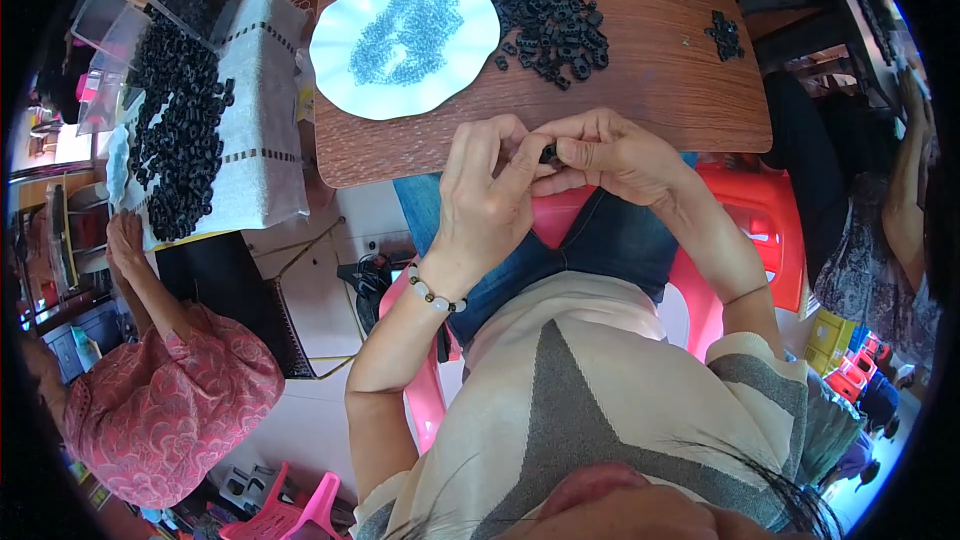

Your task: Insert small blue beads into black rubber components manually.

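Close together at the table's near edge, both my hands work on one small black plastic part (pixel 548 153). My left hand (pixel 487 183) pinches it from the left, with a beaded bracelet round that wrist. From the right, the thumb and fingers of my right hand (pixel 622 156) close on the same part. Beyond them lies a white scalloped plate (pixel 333 86) holding many tiny clear pieces. Right of the plate is a loose heap of similar black parts (pixel 552 20). Fingers cover much of the held part, so its shape cannot be made out.
The brown wooden table (pixel 660 90) carries a small black cluster (pixel 724 37) at its right. On the left, a white cloth-covered table (pixel 265 130) bears a large black heap (pixel 185 130), with a person in red (pixel 180 390) beside it. Another person sits at right. A red stool (pixel 750 210) stands nearby.
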Demonstrator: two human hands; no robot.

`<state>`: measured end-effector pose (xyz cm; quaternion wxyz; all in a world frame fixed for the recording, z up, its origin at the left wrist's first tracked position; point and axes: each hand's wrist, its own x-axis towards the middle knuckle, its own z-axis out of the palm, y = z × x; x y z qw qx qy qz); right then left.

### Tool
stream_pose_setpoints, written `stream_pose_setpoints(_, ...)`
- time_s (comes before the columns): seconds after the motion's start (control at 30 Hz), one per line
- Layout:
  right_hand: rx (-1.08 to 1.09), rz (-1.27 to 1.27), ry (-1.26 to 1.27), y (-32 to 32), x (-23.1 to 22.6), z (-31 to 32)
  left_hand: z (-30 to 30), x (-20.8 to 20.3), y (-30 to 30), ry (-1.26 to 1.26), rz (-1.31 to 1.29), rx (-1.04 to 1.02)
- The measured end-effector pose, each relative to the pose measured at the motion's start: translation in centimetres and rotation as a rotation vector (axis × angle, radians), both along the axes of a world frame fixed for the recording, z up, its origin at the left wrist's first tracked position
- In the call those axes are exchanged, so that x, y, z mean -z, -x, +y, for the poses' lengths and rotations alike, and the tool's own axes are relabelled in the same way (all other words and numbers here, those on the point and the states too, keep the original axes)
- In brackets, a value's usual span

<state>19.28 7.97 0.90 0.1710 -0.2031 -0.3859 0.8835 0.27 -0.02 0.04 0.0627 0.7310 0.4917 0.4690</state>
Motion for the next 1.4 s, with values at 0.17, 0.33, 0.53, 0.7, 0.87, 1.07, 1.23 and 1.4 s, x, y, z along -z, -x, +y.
stream_pose_setpoints(0.17,0.023,0.030,-0.021,0.3,0.1,-0.3,0.4,-0.1,0.4,0.012,-0.031,0.019)
stream_pose_setpoints(0.33,0.036,0.014,-0.058,0.9,-1.2,0.0,0.5,0.0,0.7,0.024,-0.200,0.015)
stream_pose_setpoints(0.53,0.076,-0.044,-0.010,0.8,-0.8,0.4,0.7,0.1,1.3,0.036,-0.237,-0.045)
stream_pose_setpoints(0.7,0.139,-0.234,-0.098,0.7,-1.0,0.3,0.8,0.3,1.5,0.022,-0.202,-0.078)
stream_pose_setpoints(0.87,0.193,-0.352,-0.365,0.9,-1.6,0.5,0.9,0.2,1.6,0.026,-0.165,-0.077)
stream_pose_setpoints(1.07,0.197,-0.545,-0.552,1.3,-1.7,0.6,0.8,0.2,1.5,0.030,-0.115,-0.069)
stream_pose_setpoints(1.23,0.154,-0.551,-0.566,1.3,-2.2,1.0,0.9,0.5,1.3,0.022,-0.128,-0.064)
stream_pose_setpoints(1.4,0.329,-0.522,-0.934,-0.2,-3.8,4.8,0.8,0.3,1.3,0.034,-0.159,-0.087)
